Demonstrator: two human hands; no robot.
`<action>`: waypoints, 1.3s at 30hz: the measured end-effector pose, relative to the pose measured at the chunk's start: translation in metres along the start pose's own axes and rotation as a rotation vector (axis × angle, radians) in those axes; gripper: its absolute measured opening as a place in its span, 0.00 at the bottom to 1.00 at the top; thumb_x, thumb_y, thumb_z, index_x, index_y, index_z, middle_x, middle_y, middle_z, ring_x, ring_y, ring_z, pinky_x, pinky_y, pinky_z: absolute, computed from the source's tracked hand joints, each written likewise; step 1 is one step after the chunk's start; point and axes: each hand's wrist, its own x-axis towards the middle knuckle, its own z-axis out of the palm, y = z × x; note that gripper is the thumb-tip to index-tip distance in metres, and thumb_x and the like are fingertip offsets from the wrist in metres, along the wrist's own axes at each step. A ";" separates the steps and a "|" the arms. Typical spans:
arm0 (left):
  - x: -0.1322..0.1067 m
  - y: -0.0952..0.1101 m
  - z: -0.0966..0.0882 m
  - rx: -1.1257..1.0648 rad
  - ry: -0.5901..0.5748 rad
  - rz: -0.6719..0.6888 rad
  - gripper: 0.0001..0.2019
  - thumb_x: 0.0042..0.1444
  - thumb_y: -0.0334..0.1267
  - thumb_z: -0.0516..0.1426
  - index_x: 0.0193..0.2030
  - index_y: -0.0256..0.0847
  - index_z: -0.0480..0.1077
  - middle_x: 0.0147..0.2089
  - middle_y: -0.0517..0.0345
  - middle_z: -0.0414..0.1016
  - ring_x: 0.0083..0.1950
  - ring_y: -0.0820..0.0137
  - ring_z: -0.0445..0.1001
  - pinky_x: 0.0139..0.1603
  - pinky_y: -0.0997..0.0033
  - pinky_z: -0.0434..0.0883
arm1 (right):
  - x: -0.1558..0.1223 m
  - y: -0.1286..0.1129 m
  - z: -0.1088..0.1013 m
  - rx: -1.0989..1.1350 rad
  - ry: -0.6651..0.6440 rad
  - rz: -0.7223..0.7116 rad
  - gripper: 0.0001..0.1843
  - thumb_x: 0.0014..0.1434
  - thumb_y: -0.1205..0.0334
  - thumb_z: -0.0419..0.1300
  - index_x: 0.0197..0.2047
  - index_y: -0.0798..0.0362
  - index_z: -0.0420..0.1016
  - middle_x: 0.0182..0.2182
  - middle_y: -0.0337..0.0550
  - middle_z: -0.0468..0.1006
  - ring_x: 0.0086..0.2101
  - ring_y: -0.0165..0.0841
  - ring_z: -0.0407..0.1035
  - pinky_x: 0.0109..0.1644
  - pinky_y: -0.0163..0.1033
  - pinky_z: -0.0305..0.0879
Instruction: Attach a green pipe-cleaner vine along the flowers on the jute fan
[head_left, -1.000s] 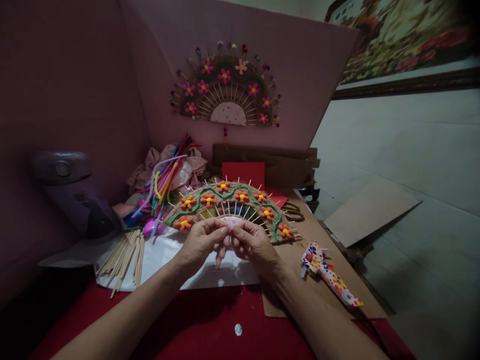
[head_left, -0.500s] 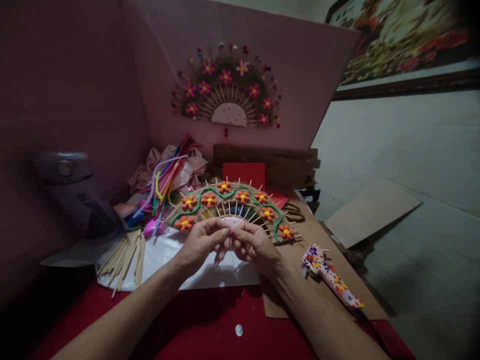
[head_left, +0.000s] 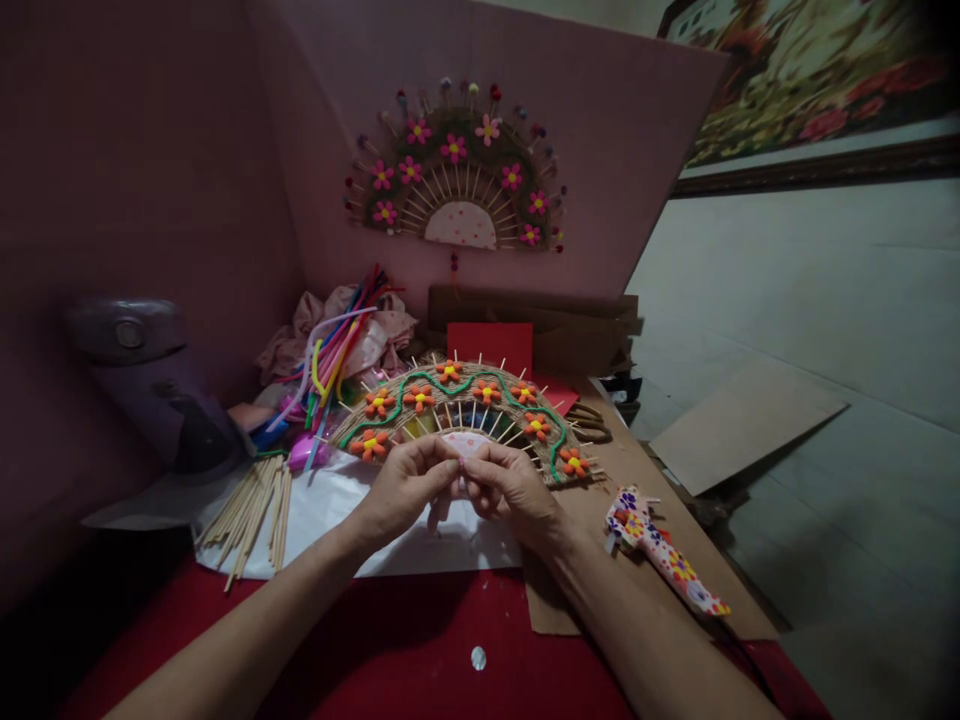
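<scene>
My left hand point(head_left: 411, 488) and my right hand point(head_left: 511, 492) meet fingertip to fingertip, both pinched closed over something small that their fingers mostly hide. Just behind them lies a fan-shaped craft point(head_left: 501, 378) of brown twine and thin sticks. Orange clay-like flowers with yellow centres and a wavy green strip decorate its band. The fan's pale, spotted half-round base point(head_left: 465, 440) shows partly above my fingers. White paper point(head_left: 405, 555) spreads beneath my hands.
Loose wooden sticks point(head_left: 251, 510) lie left, near a purple flask point(head_left: 150, 390) and colourful pipe cleaners point(head_left: 349, 340). A flower-patterned glue gun point(head_left: 664, 550) rests on cardboard point(head_left: 570, 600) at right, with scissors point(head_left: 589, 422) behind. A finished-looking fan point(head_left: 459, 170) hangs on the pink panel.
Both hands keep the same pinch, with barely any finger movement. The whole view has shifted very slightly.
</scene>
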 end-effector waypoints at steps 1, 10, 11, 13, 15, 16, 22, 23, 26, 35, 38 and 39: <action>0.000 -0.002 -0.001 0.020 0.008 -0.003 0.10 0.54 0.41 0.57 0.31 0.36 0.63 0.21 0.65 0.68 0.14 0.79 0.65 0.10 0.81 0.62 | 0.000 0.001 0.000 -0.019 0.011 -0.006 0.15 0.51 0.57 0.64 0.22 0.56 0.67 0.16 0.34 0.70 0.13 0.20 0.55 0.14 0.26 0.45; 0.005 -0.010 0.003 0.087 0.112 -0.007 0.10 0.52 0.42 0.56 0.31 0.36 0.63 0.21 0.64 0.69 0.14 0.77 0.65 0.11 0.79 0.63 | 0.002 0.009 0.006 -0.173 0.114 -0.168 0.15 0.52 0.53 0.62 0.23 0.55 0.68 0.18 0.34 0.70 0.14 0.21 0.56 0.14 0.28 0.49; 0.006 -0.009 0.004 0.066 0.129 -0.010 0.11 0.51 0.43 0.57 0.30 0.36 0.63 0.22 0.63 0.69 0.15 0.77 0.66 0.11 0.78 0.64 | 0.003 0.009 0.006 -0.175 0.124 -0.183 0.15 0.52 0.53 0.62 0.24 0.55 0.68 0.18 0.34 0.70 0.14 0.21 0.56 0.14 0.28 0.49; 0.006 -0.006 0.006 0.033 0.143 -0.025 0.12 0.50 0.44 0.58 0.30 0.35 0.64 0.23 0.61 0.70 0.16 0.76 0.67 0.13 0.77 0.66 | 0.003 0.008 0.007 -0.186 0.138 -0.222 0.15 0.52 0.53 0.62 0.25 0.55 0.68 0.17 0.33 0.69 0.14 0.21 0.55 0.15 0.28 0.49; 0.007 -0.004 0.007 0.013 0.142 -0.040 0.14 0.48 0.45 0.60 0.29 0.35 0.65 0.23 0.60 0.71 0.17 0.75 0.68 0.15 0.75 0.68 | 0.002 0.006 0.008 -0.219 0.134 -0.267 0.14 0.52 0.53 0.62 0.24 0.55 0.68 0.16 0.32 0.67 0.14 0.21 0.55 0.15 0.28 0.49; 0.007 -0.003 0.007 0.004 0.138 -0.049 0.14 0.47 0.45 0.60 0.28 0.34 0.65 0.23 0.59 0.72 0.17 0.75 0.68 0.15 0.74 0.68 | 0.001 0.005 0.009 -0.237 0.125 -0.287 0.14 0.52 0.54 0.62 0.24 0.55 0.68 0.16 0.32 0.67 0.14 0.21 0.55 0.16 0.29 0.50; 0.006 -0.001 0.006 -0.034 0.119 -0.065 0.15 0.46 0.45 0.61 0.29 0.34 0.65 0.23 0.58 0.73 0.18 0.73 0.70 0.17 0.72 0.70 | -0.003 0.002 0.013 -0.307 0.094 -0.360 0.13 0.55 0.55 0.60 0.25 0.54 0.67 0.18 0.33 0.69 0.17 0.23 0.60 0.21 0.31 0.57; 0.006 -0.002 0.006 -0.025 0.121 -0.057 0.15 0.46 0.45 0.61 0.28 0.34 0.65 0.23 0.58 0.73 0.18 0.73 0.70 0.18 0.72 0.70 | -0.003 0.003 0.013 -0.333 0.105 -0.371 0.12 0.56 0.56 0.59 0.25 0.54 0.68 0.19 0.34 0.69 0.18 0.24 0.61 0.22 0.31 0.58; 0.004 -0.006 0.009 0.032 0.146 -0.013 0.13 0.49 0.43 0.58 0.28 0.35 0.63 0.22 0.60 0.72 0.17 0.74 0.69 0.17 0.73 0.69 | -0.003 0.009 0.010 -0.422 0.166 -0.400 0.11 0.56 0.58 0.59 0.25 0.54 0.68 0.21 0.35 0.69 0.22 0.26 0.63 0.26 0.32 0.59; 0.003 -0.020 0.012 0.096 0.204 0.023 0.10 0.52 0.42 0.56 0.30 0.36 0.64 0.17 0.63 0.69 0.16 0.74 0.69 0.18 0.75 0.68 | -0.005 0.016 0.011 -0.505 0.239 -0.383 0.11 0.57 0.56 0.56 0.26 0.51 0.65 0.18 0.34 0.67 0.21 0.28 0.62 0.26 0.34 0.59; 0.005 -0.015 0.011 0.032 0.172 -0.041 0.12 0.50 0.43 0.58 0.29 0.35 0.65 0.19 0.59 0.72 0.19 0.73 0.71 0.22 0.73 0.71 | -0.005 0.012 0.014 -0.461 0.226 -0.364 0.11 0.58 0.56 0.56 0.27 0.51 0.63 0.16 0.33 0.68 0.19 0.28 0.63 0.25 0.34 0.59; 0.005 -0.013 0.010 0.023 0.166 -0.065 0.13 0.49 0.44 0.59 0.29 0.34 0.65 0.20 0.58 0.73 0.19 0.72 0.72 0.22 0.72 0.71 | -0.005 0.011 0.014 -0.503 0.247 -0.386 0.11 0.57 0.56 0.56 0.26 0.51 0.64 0.17 0.33 0.67 0.19 0.28 0.62 0.25 0.34 0.58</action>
